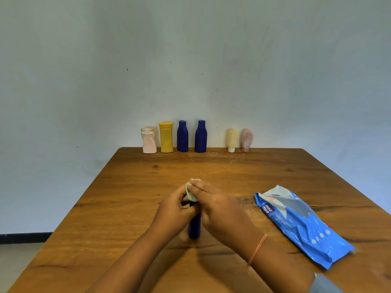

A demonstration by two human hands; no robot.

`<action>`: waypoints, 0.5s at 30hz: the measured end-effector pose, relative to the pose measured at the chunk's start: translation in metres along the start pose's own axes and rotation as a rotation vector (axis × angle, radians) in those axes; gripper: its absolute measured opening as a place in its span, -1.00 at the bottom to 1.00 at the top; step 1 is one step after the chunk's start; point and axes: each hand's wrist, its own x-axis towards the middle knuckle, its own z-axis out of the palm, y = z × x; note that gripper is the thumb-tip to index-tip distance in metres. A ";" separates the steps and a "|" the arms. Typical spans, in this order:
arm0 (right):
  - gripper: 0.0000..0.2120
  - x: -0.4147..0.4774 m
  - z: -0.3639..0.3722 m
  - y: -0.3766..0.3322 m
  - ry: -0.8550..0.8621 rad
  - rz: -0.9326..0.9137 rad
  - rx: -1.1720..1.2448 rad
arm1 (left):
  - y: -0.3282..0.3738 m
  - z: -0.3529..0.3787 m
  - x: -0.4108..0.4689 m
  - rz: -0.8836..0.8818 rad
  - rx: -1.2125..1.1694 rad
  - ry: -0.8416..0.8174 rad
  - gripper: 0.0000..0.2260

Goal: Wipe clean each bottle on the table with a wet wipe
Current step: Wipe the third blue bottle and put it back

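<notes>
Currently, left of the pack (300, 225), your left hand (175, 210) grips the bottle (195, 228) steady; your right hand (218, 206) presses the wipe (190, 194) flat.

- Only the lower body of the blue bottle (194, 228) shows; the left hand (172, 211) and right hand (215, 206) cover its neck and cap.
- The wet wipe (190, 192) shows only as a pale edge under the right fingers; the right thumb is hidden, so that hand's grip cannot be told.
- The small print on the wipes pack (302, 225) is unreadable.
- The bottom edge cuts off the near side of the desk (105, 208).
</notes>
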 end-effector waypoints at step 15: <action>-0.51 -0.013 -0.024 0.001 -0.027 0.014 0.080 | -0.003 -0.001 0.002 -0.080 -0.138 -0.007 -0.68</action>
